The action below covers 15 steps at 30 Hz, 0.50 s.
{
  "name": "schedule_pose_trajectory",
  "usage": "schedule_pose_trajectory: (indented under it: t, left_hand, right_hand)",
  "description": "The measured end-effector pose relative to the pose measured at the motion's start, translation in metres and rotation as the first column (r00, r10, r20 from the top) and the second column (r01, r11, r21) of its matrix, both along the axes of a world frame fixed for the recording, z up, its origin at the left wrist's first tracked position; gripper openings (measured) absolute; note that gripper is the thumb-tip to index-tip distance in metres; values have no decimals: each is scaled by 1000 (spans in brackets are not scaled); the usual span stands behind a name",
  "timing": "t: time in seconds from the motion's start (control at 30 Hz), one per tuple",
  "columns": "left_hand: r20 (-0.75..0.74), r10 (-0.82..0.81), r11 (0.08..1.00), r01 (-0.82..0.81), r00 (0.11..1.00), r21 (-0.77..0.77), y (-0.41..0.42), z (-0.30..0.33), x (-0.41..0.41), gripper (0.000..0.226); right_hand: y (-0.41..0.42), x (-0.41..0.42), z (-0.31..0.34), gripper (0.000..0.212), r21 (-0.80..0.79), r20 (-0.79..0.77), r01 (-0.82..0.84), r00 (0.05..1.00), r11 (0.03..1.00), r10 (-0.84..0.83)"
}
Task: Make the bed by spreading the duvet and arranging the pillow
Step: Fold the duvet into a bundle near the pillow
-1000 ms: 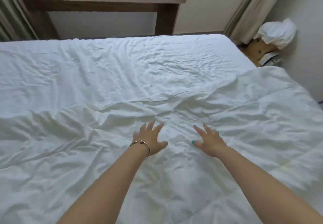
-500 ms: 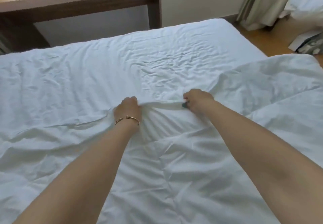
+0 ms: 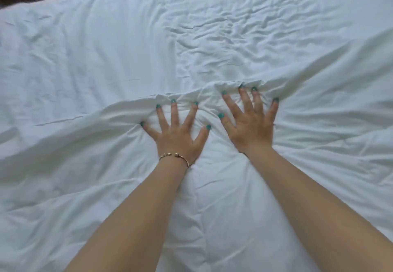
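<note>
- Pressing flat on the white duvet (image 3: 223, 218), both hands sit at the centre of the frame with their fingers straight and spread wide, gripping nothing.
- The left hand (image 3: 177, 137) lies a little lower and to the left; a thin gold bracelet (image 3: 174, 158) circles its wrist.
- The right hand (image 3: 251, 131) lies just beside it, slightly higher, its fingertips (image 3: 254, 90) at the duvet's bunched far edge.
- The nails on both hands are painted teal.
- The duvet fills the lower half of the frame and rises toward the right edge; it looks thick and puffy, with soft folds fanning outward from the hands and a long crease running down between the forearms.
- Its far edge forms a rumpled ridge across the middle of the frame.
- Beyond that ridge, the white bed sheet (image 3: 148, 38) covers the upper half, finely wrinkled toward the upper right.
</note>
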State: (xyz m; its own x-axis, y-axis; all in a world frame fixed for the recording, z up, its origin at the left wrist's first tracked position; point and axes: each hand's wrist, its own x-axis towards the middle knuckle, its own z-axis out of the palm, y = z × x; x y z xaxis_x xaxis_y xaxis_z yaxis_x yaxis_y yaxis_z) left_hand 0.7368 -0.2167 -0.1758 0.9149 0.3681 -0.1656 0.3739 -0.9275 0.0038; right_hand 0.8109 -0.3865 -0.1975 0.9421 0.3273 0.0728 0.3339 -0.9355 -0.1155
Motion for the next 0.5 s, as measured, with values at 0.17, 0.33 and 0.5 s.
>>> schedule_pose_trajectory:
  t: [0.17,0.33,0.5]
  left_hand:
    - [-158,-54,995,39,986,-93,0,16,5,69]
    - [-223,-307,950,285,925,-125,61,67,-67,58]
    - [-342,-133,991,117,930,-67,152,93,-193,59]
  right_hand:
    - [-5,12,-5,57,-43,-120,9,993,999,-14]
    - [2,12,29,55,-185,-324,102,933,977,-159]
    - [76,-53,104,51,-7,-614,278,757,961,-224]
